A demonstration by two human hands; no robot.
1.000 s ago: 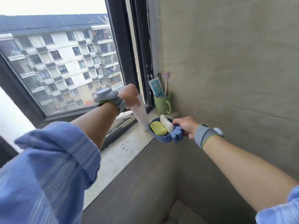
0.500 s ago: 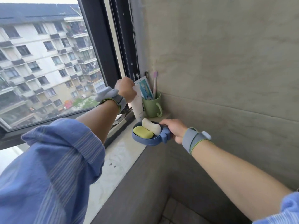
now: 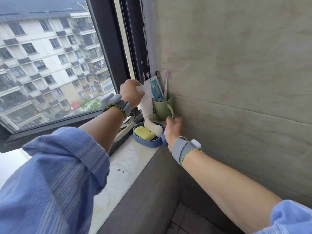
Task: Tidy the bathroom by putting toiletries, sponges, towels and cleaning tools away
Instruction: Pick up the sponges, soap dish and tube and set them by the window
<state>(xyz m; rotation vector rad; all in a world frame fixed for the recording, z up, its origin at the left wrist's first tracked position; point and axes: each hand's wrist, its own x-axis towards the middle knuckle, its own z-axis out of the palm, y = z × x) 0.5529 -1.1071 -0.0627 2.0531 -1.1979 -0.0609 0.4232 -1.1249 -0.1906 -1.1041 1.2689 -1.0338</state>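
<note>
Left grip (image 3: 130, 92) still pinching white tube (image 3: 146, 102) | right grip (image 3: 172, 130) released blue soap dish (image 3: 148, 137), now on sill (image 3: 123, 168)

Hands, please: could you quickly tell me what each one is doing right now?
Left hand: closed on the top of the white tube.
Right hand: open, holding nothing, beside the blue soap dish.

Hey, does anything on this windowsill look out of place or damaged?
The white soap lies tilted, propped on the soap dish rim beside the yellow soap. The dark window frame has flaking paint. Small dark specks mark the sill.
</note>
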